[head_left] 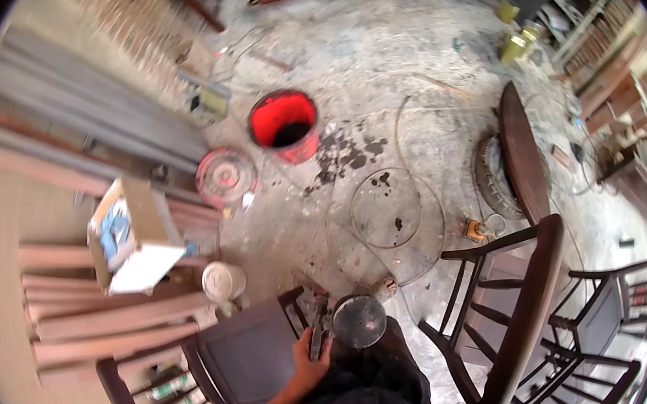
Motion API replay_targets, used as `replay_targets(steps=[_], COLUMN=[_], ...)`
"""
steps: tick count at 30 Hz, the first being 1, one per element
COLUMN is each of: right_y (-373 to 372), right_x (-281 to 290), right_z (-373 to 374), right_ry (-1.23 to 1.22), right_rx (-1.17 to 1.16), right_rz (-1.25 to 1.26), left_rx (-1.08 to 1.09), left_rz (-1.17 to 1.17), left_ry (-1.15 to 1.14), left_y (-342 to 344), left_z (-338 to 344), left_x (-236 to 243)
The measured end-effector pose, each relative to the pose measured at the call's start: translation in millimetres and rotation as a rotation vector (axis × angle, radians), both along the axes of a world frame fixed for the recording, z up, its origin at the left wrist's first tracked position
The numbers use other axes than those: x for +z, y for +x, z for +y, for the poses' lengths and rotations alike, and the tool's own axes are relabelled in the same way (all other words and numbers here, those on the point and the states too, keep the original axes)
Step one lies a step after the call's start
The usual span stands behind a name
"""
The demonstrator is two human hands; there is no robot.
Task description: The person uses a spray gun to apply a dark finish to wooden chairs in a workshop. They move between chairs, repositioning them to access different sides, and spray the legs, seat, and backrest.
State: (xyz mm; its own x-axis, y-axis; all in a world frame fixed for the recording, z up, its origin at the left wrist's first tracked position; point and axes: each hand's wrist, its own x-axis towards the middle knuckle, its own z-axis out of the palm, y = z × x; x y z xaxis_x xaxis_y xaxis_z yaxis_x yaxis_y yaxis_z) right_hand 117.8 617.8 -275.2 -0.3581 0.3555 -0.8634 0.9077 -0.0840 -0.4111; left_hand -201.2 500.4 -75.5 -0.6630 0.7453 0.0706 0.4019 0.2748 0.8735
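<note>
Holding dark tool (317,333) with left hand (311,356)

Observe grip clamped around the tool at lower centre, just beside a round black container (359,321); cannot tell whether joined. Cannot see right hand or tell its state. Cannot make out the tool's blurred front end. Cannot read any writing on green-and-white containers (170,387), partly hidden behind a dark chair (245,363) cut off at the lower edge. Note red bucket (269,115) ahead on stained floor (361,43), hose (399,130) looped nearby, and dark chairs (524,326) massed at right.
</note>
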Motion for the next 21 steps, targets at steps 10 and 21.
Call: replay_targets(steps=[10,21], right_y=[41.0,-109.5], right_x=[-130.7,-275.7], right_z=[-126.5,141.6], right_ry=[-0.029,0.334], right_rx=[0.069,-0.931], right_rz=[-0.042,-0.184], left_rx=[0.105,0.415], left_rz=[-0.244,-0.516], left_ry=[-0.124,-0.155], left_y=[-85.4,-150.9], left_z=[9.8,48.4], left_x=[-116.9,-211.2])
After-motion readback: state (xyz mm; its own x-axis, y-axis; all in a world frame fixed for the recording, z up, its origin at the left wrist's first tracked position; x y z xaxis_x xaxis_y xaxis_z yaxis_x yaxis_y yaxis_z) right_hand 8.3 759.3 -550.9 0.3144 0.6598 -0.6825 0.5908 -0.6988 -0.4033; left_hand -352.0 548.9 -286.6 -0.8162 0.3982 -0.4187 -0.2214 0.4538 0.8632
